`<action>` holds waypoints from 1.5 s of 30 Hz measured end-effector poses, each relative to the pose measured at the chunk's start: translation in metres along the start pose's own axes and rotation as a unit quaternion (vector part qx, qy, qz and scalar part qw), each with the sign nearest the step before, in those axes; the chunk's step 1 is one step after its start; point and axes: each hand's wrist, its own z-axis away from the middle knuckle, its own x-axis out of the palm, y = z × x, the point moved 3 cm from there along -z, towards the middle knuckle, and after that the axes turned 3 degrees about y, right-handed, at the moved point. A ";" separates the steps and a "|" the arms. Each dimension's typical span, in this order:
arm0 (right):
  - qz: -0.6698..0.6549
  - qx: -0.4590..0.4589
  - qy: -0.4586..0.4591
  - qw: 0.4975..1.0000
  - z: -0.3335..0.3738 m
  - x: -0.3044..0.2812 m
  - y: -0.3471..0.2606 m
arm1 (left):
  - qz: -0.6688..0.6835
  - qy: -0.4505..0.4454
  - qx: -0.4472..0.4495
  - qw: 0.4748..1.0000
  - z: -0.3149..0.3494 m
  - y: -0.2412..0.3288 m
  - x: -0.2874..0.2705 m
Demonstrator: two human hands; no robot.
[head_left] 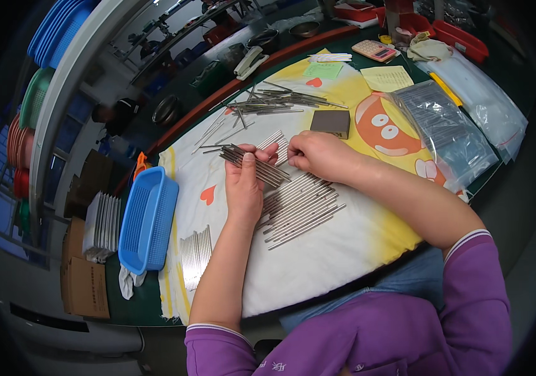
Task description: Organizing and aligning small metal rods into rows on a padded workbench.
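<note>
My left hand [245,194] is closed round a bundle of thin metal rods [231,154], whose uneven ends stick out past the fingers. Just to its right, my right hand [323,154] has its fingertips pinched together close to the rods. What the pinch holds, if anything, is hidden. Below both hands a row of rods [305,213] lies side by side on the cloth [349,232]. Farther off is a loose, crossed pile of rods [280,100]. Another neat row of shiny rods [195,254] lies beside my left forearm.
A dark block [331,123] sits beyond my right hand. On the left stands a blue plastic basket [149,219]. Plastic bags of rods [446,128], a calculator [374,50] and red trays [460,41] occupy the far right. Another person [116,116] is in the background.
</note>
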 end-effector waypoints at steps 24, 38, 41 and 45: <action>0.018 0.011 -0.052 0.998 0.005 -0.025 -0.002 | -0.106 -0.036 0.000 0.994 0.001 -0.003 -0.003; 0.073 0.080 -0.168 0.980 0.013 -0.025 -0.002 | -0.245 -0.035 0.031 0.968 0.003 -0.001 -0.004; 0.092 0.072 -0.188 0.975 0.012 -0.023 -0.004 | -0.256 -0.045 0.033 0.965 0.003 0.001 -0.005; 0.105 0.035 -0.165 0.980 0.010 -0.017 -0.004 | -0.252 -0.101 0.025 0.962 0.002 0.004 -0.001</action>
